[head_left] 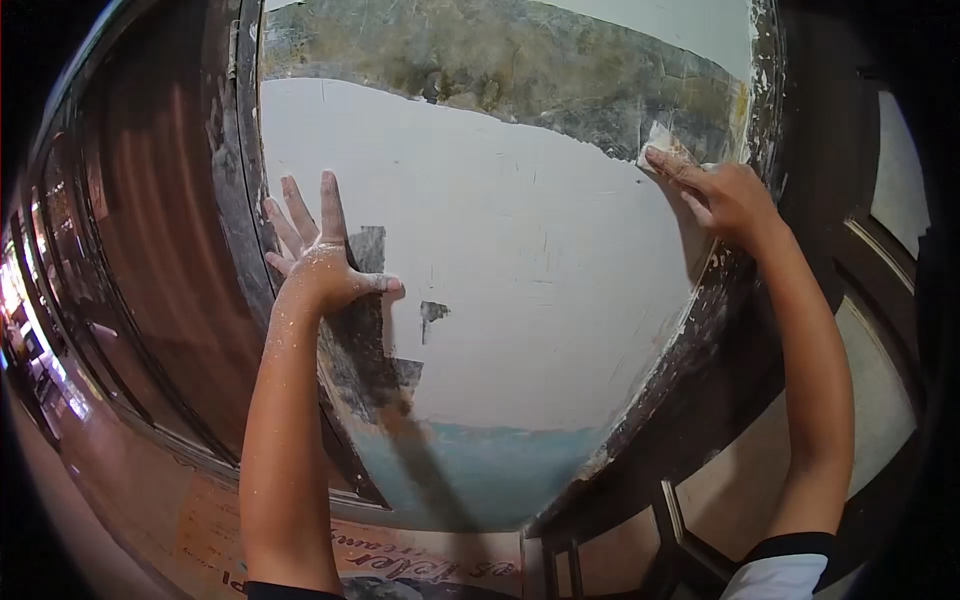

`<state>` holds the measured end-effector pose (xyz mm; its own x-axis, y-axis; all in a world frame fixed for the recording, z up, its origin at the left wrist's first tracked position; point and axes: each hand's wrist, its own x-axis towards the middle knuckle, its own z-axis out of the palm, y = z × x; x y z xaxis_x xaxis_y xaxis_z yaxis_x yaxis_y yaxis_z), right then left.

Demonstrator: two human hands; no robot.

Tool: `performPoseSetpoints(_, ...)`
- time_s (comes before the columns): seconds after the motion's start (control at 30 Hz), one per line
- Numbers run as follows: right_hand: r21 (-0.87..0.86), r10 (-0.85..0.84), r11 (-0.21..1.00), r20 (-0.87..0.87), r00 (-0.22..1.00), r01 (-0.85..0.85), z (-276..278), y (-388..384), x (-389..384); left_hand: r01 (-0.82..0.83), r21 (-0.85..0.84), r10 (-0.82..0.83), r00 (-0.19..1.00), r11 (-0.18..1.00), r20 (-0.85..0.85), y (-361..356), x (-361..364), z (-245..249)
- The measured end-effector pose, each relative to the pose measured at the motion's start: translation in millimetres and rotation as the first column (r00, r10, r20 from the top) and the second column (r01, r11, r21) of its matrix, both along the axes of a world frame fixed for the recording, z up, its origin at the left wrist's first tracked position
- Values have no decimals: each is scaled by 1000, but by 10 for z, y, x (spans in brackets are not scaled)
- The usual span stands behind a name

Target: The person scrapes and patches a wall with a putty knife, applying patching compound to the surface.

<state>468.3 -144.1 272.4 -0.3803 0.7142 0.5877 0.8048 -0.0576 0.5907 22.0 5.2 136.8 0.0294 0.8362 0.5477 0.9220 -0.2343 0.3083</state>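
Observation:
My left hand (pixel 322 262) lies against the left part of a wall panel (pixel 480 230), fingers spread wide and dusted with white powder. At the panel's upper right, my right hand (pixel 725 195) is closed, thumb and fingers pinching a small flat piece smeared with white (pixel 662 148); I cannot tell what kind of thing it is. The piece meets the ragged border between the white coat and a bare, stained grey-brown band (pixel 480 55). Grey patches show beside my left hand, and a small grey patch (pixel 433 311) marks the middle of the white area.
Dark wooden frames with flaking paint edge the panel, one at left (pixel 238 150) and one at right (pixel 690 345). A blue-green strip (pixel 490 455) runs along the panel's bottom. Below it, a printed sheet with red lettering (pixel 430 565) covers part of the floor. Dark reflective panes (pixel 150 220) stand at left.

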Motion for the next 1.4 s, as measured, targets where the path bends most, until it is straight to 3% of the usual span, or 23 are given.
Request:
performPoseSetpoints(0.13,19,96,995,34,995,-97,9,66,87,-16,-14,16,1000,1000,3,-7,15,7)
performPoseSetpoints(0.4,27,76,997,48,996,-77,15,95,6,-2,-76,4,1000,997,29,-82,42,70)
performPoseSetpoints(0.73,81,1,997,79,997,-8,-94,163,-82,2,3,-2,1000,1000,26,-11,16,-7)
performPoseSetpoints(1.27,109,18,994,-76,997,-10,-289,267,-334,17,27,-17,1000,1000,18,4,11,-27)
performPoseSetpoints(1.4,141,56,989,-85,995,-44,-355,336,-335,21,-45,-20,999,999,36,-67,29,47)
